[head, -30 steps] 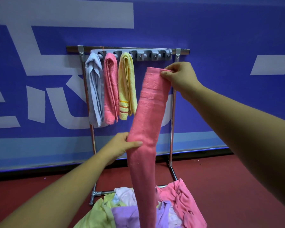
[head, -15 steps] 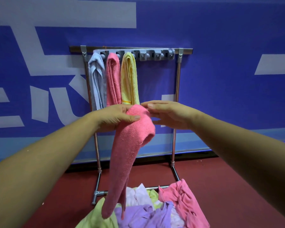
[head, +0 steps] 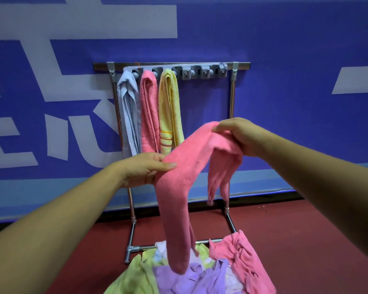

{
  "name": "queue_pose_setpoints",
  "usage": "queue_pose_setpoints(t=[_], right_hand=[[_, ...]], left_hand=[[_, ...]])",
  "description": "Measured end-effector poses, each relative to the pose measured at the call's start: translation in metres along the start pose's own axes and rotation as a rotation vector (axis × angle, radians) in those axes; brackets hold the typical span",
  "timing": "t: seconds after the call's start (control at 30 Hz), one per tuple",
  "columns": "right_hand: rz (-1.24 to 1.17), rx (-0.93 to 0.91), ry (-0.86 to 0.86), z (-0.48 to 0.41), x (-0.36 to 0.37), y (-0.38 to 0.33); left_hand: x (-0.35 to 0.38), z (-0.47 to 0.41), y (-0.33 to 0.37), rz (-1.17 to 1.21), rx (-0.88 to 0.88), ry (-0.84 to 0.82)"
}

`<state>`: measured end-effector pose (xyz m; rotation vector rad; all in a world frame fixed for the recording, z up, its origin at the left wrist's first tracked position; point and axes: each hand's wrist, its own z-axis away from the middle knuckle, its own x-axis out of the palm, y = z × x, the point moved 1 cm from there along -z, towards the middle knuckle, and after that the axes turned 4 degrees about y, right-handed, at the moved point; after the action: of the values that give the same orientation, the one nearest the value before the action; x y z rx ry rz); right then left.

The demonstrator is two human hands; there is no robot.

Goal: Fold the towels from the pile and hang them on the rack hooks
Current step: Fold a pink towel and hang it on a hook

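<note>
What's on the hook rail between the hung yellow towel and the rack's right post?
Only bare grey plastic hooks; nothing hangs between the folded yellow towel and the steel post, as the head view shows.

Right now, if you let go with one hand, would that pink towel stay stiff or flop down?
Probably flop: the pink towel hangs limp below the left hand and right hand. It seems light, since a finger pinch holds it. Its fuzzy cloth likely won't slip.

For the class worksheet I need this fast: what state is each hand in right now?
Left hand: closed, pinching the pink towel at its lower left side.
Right hand: closed, gripping the same towel's raised upper end.
</note>
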<state>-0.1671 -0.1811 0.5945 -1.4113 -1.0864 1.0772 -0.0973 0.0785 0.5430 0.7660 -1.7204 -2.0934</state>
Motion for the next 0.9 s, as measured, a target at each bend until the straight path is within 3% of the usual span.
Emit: queue_pose_setpoints(t=[0.1,0.23,0.4,0.53,0.73,0.9], right_hand=[[0.077,0.068,-0.020,0.001,-0.018,0.006],[0.225,0.075,-0.117,0.005,-0.018,0.007],[-0.024,0.075,-0.455,0.005,0.002,-0.018],[0.009,0.008,-0.436,-0.006,0.008,-0.036],[-0.067,-0.052,-0.244,-0.036,-0.019,-0.065],[0.120,-0.003,-0.277,-0.069,-0.030,-0.072]], left_hand=[[-0.004,-0.004,0.023,0.100,0.091,0.057],[0.002,-0.010,0.067,0.157,0.191,-0.011],[0.009,-0.027,0.105,0.107,0.207,-0.070],[0.000,-0.041,0.117,0.091,0.202,-0.068],[-0.028,-0.061,0.119,-0.023,0.164,0.045],[-0.044,-0.089,0.140,-0.020,0.226,0.106]])
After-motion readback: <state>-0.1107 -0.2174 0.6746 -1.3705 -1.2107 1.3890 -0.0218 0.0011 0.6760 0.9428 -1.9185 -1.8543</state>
